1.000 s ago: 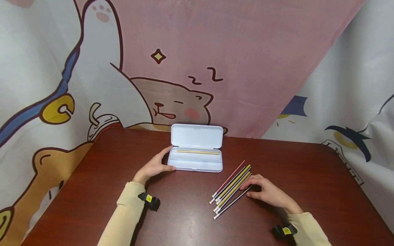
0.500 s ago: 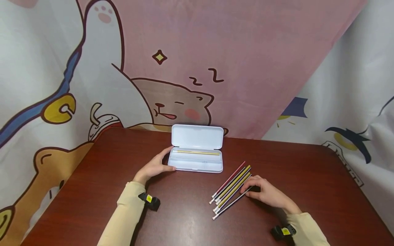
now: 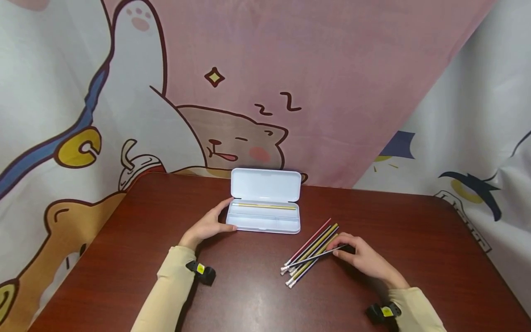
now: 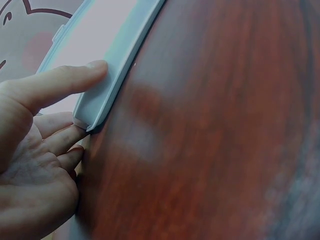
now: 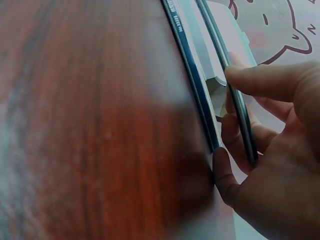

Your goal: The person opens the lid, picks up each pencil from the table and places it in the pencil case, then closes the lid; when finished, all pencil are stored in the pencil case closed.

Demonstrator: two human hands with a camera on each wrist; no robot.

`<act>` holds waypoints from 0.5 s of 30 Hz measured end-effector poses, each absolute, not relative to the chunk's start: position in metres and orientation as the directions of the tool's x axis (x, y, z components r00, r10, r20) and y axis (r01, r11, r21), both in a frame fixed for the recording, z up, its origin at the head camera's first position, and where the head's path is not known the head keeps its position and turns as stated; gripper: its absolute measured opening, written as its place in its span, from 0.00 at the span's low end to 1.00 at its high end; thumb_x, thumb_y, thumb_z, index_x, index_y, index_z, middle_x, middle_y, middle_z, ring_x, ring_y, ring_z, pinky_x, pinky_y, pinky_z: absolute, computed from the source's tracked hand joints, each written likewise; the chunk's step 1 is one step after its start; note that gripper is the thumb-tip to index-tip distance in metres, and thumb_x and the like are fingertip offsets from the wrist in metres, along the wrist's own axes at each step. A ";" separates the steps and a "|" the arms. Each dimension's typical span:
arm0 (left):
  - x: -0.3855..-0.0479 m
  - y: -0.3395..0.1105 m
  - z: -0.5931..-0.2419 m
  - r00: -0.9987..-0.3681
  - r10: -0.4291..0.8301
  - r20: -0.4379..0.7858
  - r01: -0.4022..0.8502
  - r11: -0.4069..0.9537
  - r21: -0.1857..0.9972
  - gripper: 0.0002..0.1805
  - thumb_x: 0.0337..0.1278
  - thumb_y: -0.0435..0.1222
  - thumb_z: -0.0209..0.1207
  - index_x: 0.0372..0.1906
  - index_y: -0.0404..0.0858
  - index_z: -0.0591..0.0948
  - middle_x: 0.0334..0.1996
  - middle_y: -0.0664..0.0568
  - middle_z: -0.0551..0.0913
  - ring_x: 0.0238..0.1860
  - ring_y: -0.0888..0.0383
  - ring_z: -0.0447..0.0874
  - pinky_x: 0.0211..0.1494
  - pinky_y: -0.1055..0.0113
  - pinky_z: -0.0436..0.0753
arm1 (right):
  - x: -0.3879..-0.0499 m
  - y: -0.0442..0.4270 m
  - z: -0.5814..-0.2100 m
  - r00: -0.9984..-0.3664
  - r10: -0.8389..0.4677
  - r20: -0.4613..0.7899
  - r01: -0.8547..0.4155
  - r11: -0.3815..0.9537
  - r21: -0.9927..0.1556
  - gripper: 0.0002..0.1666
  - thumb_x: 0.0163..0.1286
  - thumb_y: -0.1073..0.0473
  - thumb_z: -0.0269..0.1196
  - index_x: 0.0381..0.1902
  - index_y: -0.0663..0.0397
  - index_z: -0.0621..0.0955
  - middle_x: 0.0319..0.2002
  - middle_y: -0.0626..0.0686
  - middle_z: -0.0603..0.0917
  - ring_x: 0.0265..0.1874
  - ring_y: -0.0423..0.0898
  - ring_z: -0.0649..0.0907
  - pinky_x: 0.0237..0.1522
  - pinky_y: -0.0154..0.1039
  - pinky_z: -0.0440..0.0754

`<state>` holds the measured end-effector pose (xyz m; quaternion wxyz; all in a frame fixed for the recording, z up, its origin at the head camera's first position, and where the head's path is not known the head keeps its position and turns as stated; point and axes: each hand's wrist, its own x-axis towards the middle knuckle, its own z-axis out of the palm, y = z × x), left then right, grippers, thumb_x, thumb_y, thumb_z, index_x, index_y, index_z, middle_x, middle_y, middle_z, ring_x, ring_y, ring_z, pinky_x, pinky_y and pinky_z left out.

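In the head view, my right hand (image 3: pixel 360 259) pinches a dark pencil (image 3: pixel 313 257) between thumb and fingers. That pencil is raised and slants across the other pencils on the table. Among these lie a red pencil (image 3: pixel 308 242) and several yellow and dark ones, their eraser ends towards the lower left. The right wrist view shows the held dark pencil (image 5: pixel 239 107) apart from another dark pencil (image 5: pixel 192 75), which a fingertip touches. My left hand (image 3: pixel 206 226) holds the left end of an open white pencil case (image 3: pixel 250 222), thumb on its front edge. One yellow pencil (image 3: pixel 265 206) lies in its back compartment.
The case's raised lid (image 3: pixel 265 184) stands close to the patterned cloth (image 3: pixel 332 92) behind the table. A dark red wooden table (image 3: pixel 249 286) lies beneath everything. Each wrist wears a black camera strap.
My right hand has lifted the dark pencil from the near side of the pile, and its eraser end has swung up and left over the others. My left hand has stayed on the case.
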<state>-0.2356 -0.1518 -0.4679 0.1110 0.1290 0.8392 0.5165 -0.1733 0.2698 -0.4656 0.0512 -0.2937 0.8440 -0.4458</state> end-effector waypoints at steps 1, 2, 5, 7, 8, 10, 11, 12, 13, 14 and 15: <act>-0.237 -0.153 -0.472 -0.942 0.331 -0.052 0.105 0.439 0.892 0.48 0.46 0.30 0.69 0.73 0.32 0.57 0.70 0.34 0.58 0.69 0.40 0.53 0.69 0.41 0.50 | -0.174 0.269 -0.465 -0.831 -0.529 0.172 -0.438 0.432 -0.788 0.09 0.66 0.69 0.63 0.41 0.52 0.83 0.39 0.48 0.82 0.41 0.44 0.78 0.45 0.36 0.75; -0.239 -0.154 -0.474 -0.943 0.329 -0.051 0.106 0.444 0.890 0.49 0.46 0.30 0.69 0.73 0.33 0.57 0.70 0.35 0.58 0.70 0.41 0.53 0.69 0.41 0.50 | -0.174 0.269 -0.465 -0.838 -0.518 0.171 -0.430 0.434 -0.791 0.08 0.66 0.69 0.63 0.40 0.52 0.83 0.39 0.48 0.82 0.41 0.44 0.78 0.45 0.37 0.75; -0.241 -0.157 -0.478 -0.943 0.328 -0.057 0.102 0.448 0.888 0.50 0.45 0.32 0.70 0.74 0.35 0.57 0.71 0.36 0.58 0.70 0.42 0.53 0.69 0.41 0.51 | -0.175 0.268 -0.465 -0.863 -0.479 0.161 -0.401 0.456 -0.794 0.07 0.66 0.66 0.63 0.40 0.50 0.83 0.39 0.47 0.81 0.40 0.43 0.78 0.44 0.37 0.74; -0.241 -0.157 -0.478 -0.943 0.328 -0.058 0.101 0.445 0.890 0.50 0.45 0.32 0.70 0.74 0.36 0.57 0.71 0.37 0.58 0.70 0.42 0.53 0.69 0.41 0.51 | -0.176 0.267 -0.465 -0.872 -0.462 0.163 -0.394 0.464 -0.793 0.07 0.66 0.66 0.64 0.39 0.50 0.83 0.39 0.47 0.81 0.40 0.44 0.78 0.44 0.38 0.74; -0.241 -0.156 -0.478 -0.943 0.328 -0.058 0.100 0.443 0.891 0.50 0.45 0.32 0.70 0.74 0.35 0.57 0.71 0.36 0.58 0.70 0.42 0.53 0.69 0.41 0.51 | -0.176 0.266 -0.465 -0.876 -0.455 0.158 -0.389 0.473 -0.790 0.07 0.66 0.66 0.63 0.40 0.50 0.83 0.39 0.47 0.81 0.40 0.43 0.78 0.43 0.38 0.74; -0.241 -0.156 -0.478 -0.943 0.328 -0.058 0.097 0.435 0.895 0.50 0.45 0.31 0.70 0.74 0.35 0.57 0.71 0.36 0.58 0.70 0.41 0.53 0.69 0.41 0.51 | -0.176 0.265 -0.464 -0.883 -0.445 0.146 -0.376 0.489 -0.787 0.07 0.67 0.65 0.63 0.40 0.49 0.83 0.40 0.46 0.81 0.40 0.43 0.77 0.44 0.37 0.73; -0.240 -0.155 -0.477 -0.943 0.328 -0.057 0.096 0.431 0.897 0.50 0.45 0.31 0.70 0.74 0.35 0.57 0.71 0.36 0.58 0.70 0.41 0.53 0.69 0.41 0.51 | -0.177 0.264 -0.464 -0.883 -0.444 0.151 -0.381 0.492 -0.783 0.07 0.66 0.66 0.63 0.40 0.50 0.83 0.40 0.46 0.81 0.40 0.43 0.77 0.44 0.37 0.73; -0.240 -0.155 -0.477 -0.943 0.328 -0.056 0.096 0.430 0.898 0.50 0.45 0.31 0.70 0.74 0.34 0.57 0.71 0.36 0.57 0.70 0.41 0.52 0.69 0.40 0.50 | -0.178 0.264 -0.464 -0.884 -0.442 0.153 -0.383 0.495 -0.780 0.07 0.66 0.66 0.63 0.40 0.51 0.83 0.39 0.46 0.81 0.40 0.43 0.77 0.44 0.37 0.73; -0.240 -0.155 -0.477 -0.943 0.328 -0.056 0.095 0.427 0.899 0.50 0.45 0.31 0.70 0.74 0.34 0.57 0.71 0.36 0.57 0.70 0.41 0.52 0.69 0.40 0.50 | -0.179 0.262 -0.464 -0.884 -0.441 0.157 -0.385 0.493 -0.781 0.08 0.66 0.67 0.63 0.40 0.51 0.83 0.39 0.46 0.81 0.41 0.43 0.77 0.44 0.38 0.73; -0.241 -0.155 -0.477 -0.943 0.327 -0.056 0.095 0.429 0.898 0.50 0.45 0.31 0.70 0.74 0.34 0.57 0.71 0.36 0.57 0.70 0.41 0.52 0.69 0.40 0.50 | -0.181 0.262 -0.464 -0.883 -0.440 0.164 -0.390 0.496 -0.776 0.08 0.66 0.68 0.63 0.41 0.52 0.83 0.39 0.46 0.81 0.41 0.43 0.77 0.44 0.37 0.72; -0.241 -0.155 -0.477 -0.943 0.327 -0.058 0.094 0.431 0.898 0.50 0.45 0.31 0.70 0.74 0.35 0.57 0.71 0.36 0.57 0.70 0.41 0.52 0.69 0.41 0.50 | -0.183 0.260 -0.464 -0.881 -0.439 0.180 -0.403 0.493 -0.771 0.09 0.66 0.70 0.63 0.40 0.54 0.83 0.38 0.47 0.81 0.41 0.44 0.77 0.45 0.38 0.72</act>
